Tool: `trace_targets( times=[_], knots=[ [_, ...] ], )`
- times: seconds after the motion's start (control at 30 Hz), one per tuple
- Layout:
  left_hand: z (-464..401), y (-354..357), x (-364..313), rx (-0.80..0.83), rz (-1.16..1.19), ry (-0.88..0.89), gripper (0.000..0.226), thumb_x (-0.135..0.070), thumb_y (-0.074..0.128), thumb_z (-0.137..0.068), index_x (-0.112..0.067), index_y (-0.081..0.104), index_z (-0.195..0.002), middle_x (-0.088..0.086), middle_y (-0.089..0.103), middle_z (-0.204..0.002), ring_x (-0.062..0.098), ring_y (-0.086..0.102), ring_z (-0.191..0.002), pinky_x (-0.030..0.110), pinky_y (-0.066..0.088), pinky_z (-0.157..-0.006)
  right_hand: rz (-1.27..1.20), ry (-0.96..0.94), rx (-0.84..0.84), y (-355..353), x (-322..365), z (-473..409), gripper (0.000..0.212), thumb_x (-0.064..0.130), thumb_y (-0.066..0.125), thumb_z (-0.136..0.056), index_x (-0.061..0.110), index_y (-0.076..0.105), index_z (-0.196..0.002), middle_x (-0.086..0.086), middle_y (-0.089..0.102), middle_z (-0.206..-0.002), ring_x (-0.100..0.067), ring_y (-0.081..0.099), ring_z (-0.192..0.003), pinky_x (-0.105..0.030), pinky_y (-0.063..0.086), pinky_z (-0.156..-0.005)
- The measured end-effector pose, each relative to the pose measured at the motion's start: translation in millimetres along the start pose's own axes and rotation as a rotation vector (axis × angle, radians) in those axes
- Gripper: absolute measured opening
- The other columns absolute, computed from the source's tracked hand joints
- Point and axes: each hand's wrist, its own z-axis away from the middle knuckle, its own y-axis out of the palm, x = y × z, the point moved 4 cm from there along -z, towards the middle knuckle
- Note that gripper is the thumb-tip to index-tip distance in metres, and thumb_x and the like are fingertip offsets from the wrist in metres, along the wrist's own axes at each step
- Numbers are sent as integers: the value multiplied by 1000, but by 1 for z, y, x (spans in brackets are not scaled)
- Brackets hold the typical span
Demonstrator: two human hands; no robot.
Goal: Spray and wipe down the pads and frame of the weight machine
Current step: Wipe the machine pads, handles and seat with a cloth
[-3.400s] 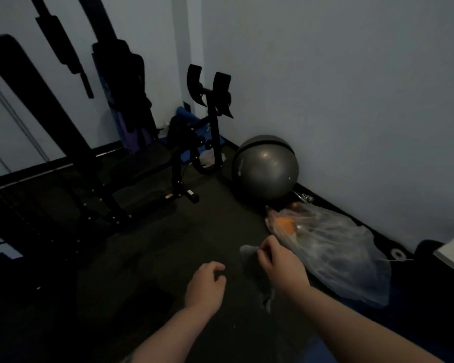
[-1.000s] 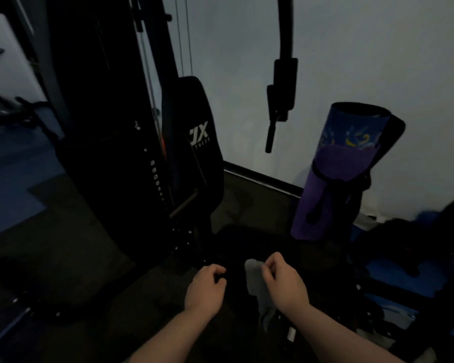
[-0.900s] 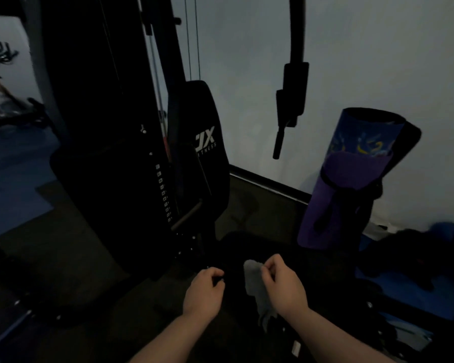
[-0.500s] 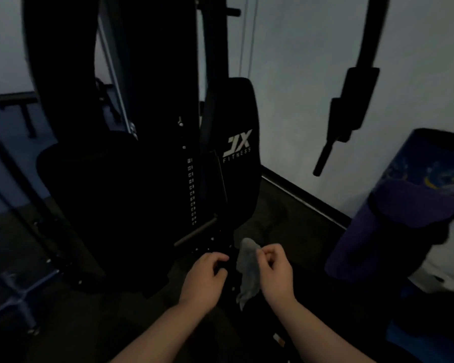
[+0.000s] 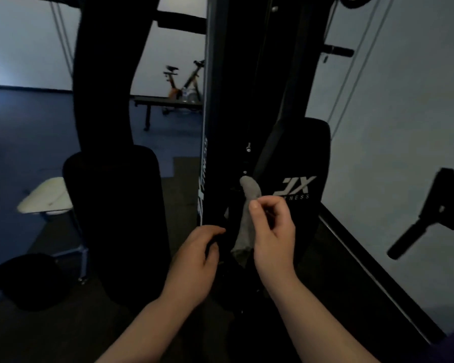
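Observation:
The black weight machine frame [image 5: 216, 113] rises straight ahead. A black pad with a white JX logo [image 5: 299, 163] stands just right of it, and a tall black pad [image 5: 116, 218] stands to the left. My right hand [image 5: 273, 231] pinches a grey cloth [image 5: 247, 216], which hangs in front of the frame at the logo pad's lower left edge. My left hand [image 5: 194, 258] is beside it, fingers curled round a dark object that I cannot make out in the dim light.
A black handle [image 5: 427, 213] hangs at the right by the pale wall. A white stool [image 5: 45, 197] and a black round thing [image 5: 26, 281] are on the floor at the left. A bench [image 5: 168, 103] and an exercise bike [image 5: 186, 82] stand far behind.
My view has swung left from the grey ball and plastic bag past the purple mat to the machine and closed in on it. Both hands have risen, and the cloth now hangs before the frame.

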Motion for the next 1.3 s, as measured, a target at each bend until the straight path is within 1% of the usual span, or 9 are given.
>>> trace_targets(
  times=[0.13, 0.27, 0.4, 0.53, 0.67, 0.9, 1.07, 1.23, 1.3],
  knots=[
    [14, 13, 18, 68, -146, -36, 28, -14, 46, -95, -34, 54, -113, -14, 60, -107, 4, 57, -96, 20, 47, -78, -6, -29, 47, 13, -16, 6, 16, 39, 53, -91, 24, 55, -88, 2, 48, -101, -4, 53, -93, -13, 44, -81],
    [23, 16, 29, 102, -322, 14, 22, -31, 42, -95, -36, 53, -114, -17, 60, -103, 7, 55, -97, 30, 47, -86, -3, -123, 66, 23, -12, -9, 28, 41, 55, -90, 26, 44, -110, 3, 50, -111, -10, 54, -103, -25, 47, -87],
    [36, 14, 27, 113, -438, 64, 45, -46, 27, -93, -34, 47, -131, -18, 51, -124, 3, 43, -118, 16, 27, -100, 105, -138, 145, 39, -14, -18, 39, 45, 40, -99, 36, 32, -136, 17, 49, -129, 6, 53, -111, -11, 44, -88],
    [39, 15, 24, 125, -492, 78, 45, -51, 20, -89, -33, 45, -122, -18, 48, -120, 3, 40, -114, 15, 27, -98, 82, -29, 112, 33, -49, 13, 46, 52, 23, -98, 41, 29, -142, 10, 50, -140, 2, 48, -126, -29, 45, -104],
    [37, 14, 23, 115, -519, 99, 42, -43, 27, -92, -29, 49, -125, -15, 52, -120, 3, 43, -113, 13, 22, -99, 12, 39, 96, 33, -49, 7, 46, 40, 24, -101, 23, 44, -139, 3, 59, -128, 0, 54, -119, -29, 44, -105],
    [43, 18, 26, 25, -538, 66, 40, -30, 29, -96, -23, 53, -128, -9, 58, -119, 9, 51, -115, 19, 22, -108, -34, 34, 102, 27, -54, 8, 36, 36, 26, -102, 30, 47, -131, 16, 58, -122, 7, 53, -114, -13, 42, -97],
    [42, 19, 31, 35, -553, 106, 40, -24, 32, -94, -19, 55, -126, -5, 61, -116, 14, 55, -108, 20, 30, -100, -20, 182, 75, 26, -62, 9, 40, 42, 25, -103, 26, 62, -104, 5, 67, -102, -1, 62, -101, -38, 48, -99],
    [41, 19, 30, 2, -564, 128, 39, -20, 35, -92, -15, 58, -123, -3, 63, -114, 16, 57, -106, 21, 30, -100, -68, 1, 46, 36, -11, -36, 35, 38, 26, -104, 28, 59, -101, 1, 68, -94, -16, 65, -93, -40, 53, -87],
    [43, 19, 30, -13, -557, 137, 37, -20, 37, -92, -14, 59, -120, -2, 64, -111, 15, 57, -103, 20, 29, -100, -76, -14, 90, 34, -16, -20, 30, 35, 27, -105, 27, 55, -115, 16, 67, -97, 0, 63, -94, -22, 51, -83]
  ],
)
